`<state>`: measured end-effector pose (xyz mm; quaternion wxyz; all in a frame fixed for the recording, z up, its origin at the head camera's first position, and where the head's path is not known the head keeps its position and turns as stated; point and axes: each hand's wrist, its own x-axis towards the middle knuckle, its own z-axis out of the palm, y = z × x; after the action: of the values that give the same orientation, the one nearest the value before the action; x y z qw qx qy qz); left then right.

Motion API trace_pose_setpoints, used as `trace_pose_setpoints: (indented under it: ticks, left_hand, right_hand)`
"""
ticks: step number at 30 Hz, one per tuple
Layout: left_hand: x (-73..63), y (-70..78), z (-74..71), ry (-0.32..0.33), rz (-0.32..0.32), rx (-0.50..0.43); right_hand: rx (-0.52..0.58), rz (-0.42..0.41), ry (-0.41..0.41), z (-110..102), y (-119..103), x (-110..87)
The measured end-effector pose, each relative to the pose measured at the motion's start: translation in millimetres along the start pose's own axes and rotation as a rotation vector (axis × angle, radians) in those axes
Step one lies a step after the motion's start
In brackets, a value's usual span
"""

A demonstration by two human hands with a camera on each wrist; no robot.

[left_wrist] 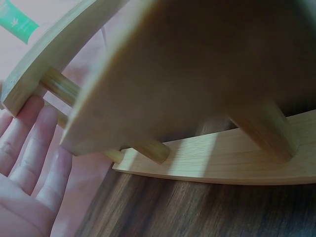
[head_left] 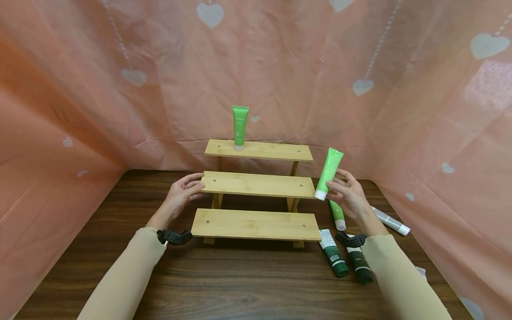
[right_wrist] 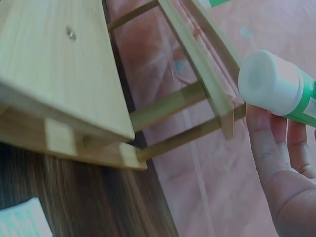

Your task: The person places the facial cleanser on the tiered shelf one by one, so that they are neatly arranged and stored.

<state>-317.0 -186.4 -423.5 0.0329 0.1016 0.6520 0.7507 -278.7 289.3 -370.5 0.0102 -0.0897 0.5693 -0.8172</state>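
A green squeeze tube (head_left: 330,169) with a white cap is pinched in my right hand (head_left: 350,196), cap down and tilted, by the right end of the middle shelf (head_left: 256,184) of a three-step wooden rack. The right wrist view shows its white cap (right_wrist: 266,81) over the fingers. My left hand (head_left: 181,195) is at the left end of that shelf, fingers extended and fingertips right at the wood. In the left wrist view those fingers (left_wrist: 37,148) look nearly straight. Another green tube (head_left: 240,124) stands upright on the top shelf (head_left: 272,150), left of its middle.
Right of the rack, on the dark wooden table (head_left: 224,284), lie a green tube (head_left: 337,214), two dark green tubes (head_left: 335,258) and a silver-grey tube (head_left: 390,220). The bottom shelf (head_left: 256,223) carries nothing. Pink curtain (head_left: 280,80) with hearts surrounds the table.
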Motion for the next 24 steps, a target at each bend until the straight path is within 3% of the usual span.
trace_pose_setpoints:
  ticks: [9,24]
  left_hand:
    - [2.4,2.9,2.6,0.002,-0.001,0.021]
    - [6.5,6.6,-0.7,0.005,-0.030,0.164]
  right_hand:
    - [0.002,-0.034,-0.010,20.5,-2.1,11.9]
    - [-0.038,-0.052,-0.025,54.2,2.2,26.9]
